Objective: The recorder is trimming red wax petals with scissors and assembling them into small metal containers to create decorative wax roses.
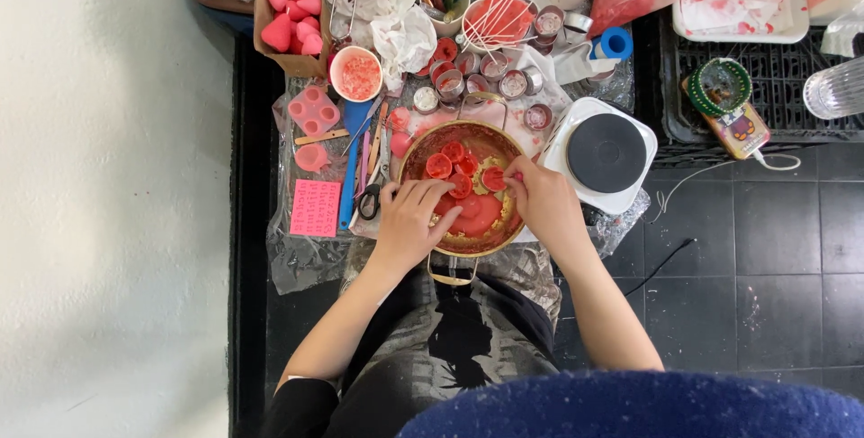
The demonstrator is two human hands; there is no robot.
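red wax pieces in a round metal pan

brass-coloured and round, the metal pan [423, 154] sits at the middle of the view, on a plastic sheet [297, 258] spread over the dark tiled floor [774, 258]. inside it lie several small red wax discs [450, 161] and, nearer six o'clock, one larger red slab [475, 215]. the left hand [409, 220] rests over the pan's rim at about eight o'clock, fingers curled down onto the wax; i cannot tell whether they actually grip a piece. the right hand [543, 201] comes in at about three o'clock, its fingertips pinched together on a small red disc [494, 179] close to the pan's centre.

at three o'clock of the pan, just beside it, stands a white hot plate [605, 153] with a black round top. at ten o'clock a pink silicone mould [314, 111] lies near a cup of red granules [356, 75]. a cardboard box of pink cone shapes [290, 15] sits further out toward eleven o'clock (well apart from both hands). small metal tins [486, 73] cluster at twelve o'clock. black-handled scissors [370, 199] lie just beside the left hand, at nine o'clock of the pan.
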